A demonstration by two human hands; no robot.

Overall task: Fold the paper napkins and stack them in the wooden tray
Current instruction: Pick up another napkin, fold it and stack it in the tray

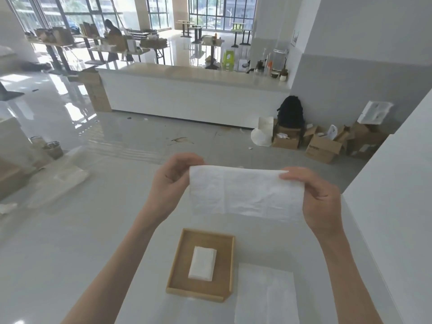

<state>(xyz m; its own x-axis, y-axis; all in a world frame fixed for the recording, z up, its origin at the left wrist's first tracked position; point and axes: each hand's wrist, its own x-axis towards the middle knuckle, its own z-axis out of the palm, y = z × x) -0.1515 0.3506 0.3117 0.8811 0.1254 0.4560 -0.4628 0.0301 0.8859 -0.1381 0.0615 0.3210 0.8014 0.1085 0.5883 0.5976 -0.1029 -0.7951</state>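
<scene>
I hold a white paper napkin [245, 191] up in the air, spread wide between both hands. My left hand [171, 183] pinches its upper left corner. My right hand [320, 197] pinches its upper right edge. Below it, a shallow wooden tray [180, 263] rests on the white table, with a small stack of folded napkins [202, 263] in its middle. Unfolded flat napkins [265, 295] lie on the table just right of the tray.
The white table [145, 277] ends at a white wall [397, 206] on the right. Beyond the table are a glossy floor, a long white counter [191, 90] and cardboard boxes [325, 146]. A person stands far off at the back tables.
</scene>
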